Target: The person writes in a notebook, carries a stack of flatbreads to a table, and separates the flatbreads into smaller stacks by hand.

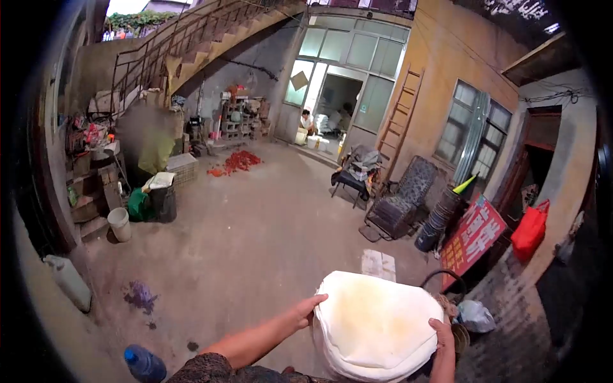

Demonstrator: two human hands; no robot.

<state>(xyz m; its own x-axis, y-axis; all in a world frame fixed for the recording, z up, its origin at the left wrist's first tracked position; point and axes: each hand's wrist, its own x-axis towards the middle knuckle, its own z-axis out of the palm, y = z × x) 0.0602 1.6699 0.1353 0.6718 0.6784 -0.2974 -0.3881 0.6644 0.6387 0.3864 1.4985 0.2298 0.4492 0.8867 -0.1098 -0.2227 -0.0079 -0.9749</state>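
A thick, white, rounded stack (377,319) with layered edges is held in front of my body at the lower right. Yellowish-brown stains mark its top; I cannot tell its material. My left hand (311,309) grips its left edge, thumb on top and fingers hidden below. On the opposite edge, my right hand (443,338) holds it the same way, thumb over the rim. Just beyond the stack, a whitish box (378,263) sits on the concrete floor (268,210).
To the right are a red sign (472,239), a dark reclining chair (402,201) and a red bag (530,231). A white bucket (119,223) and blue bottle (144,364) stand left. Red items (239,161) lie ahead; a person (306,120) sits near the doorway.
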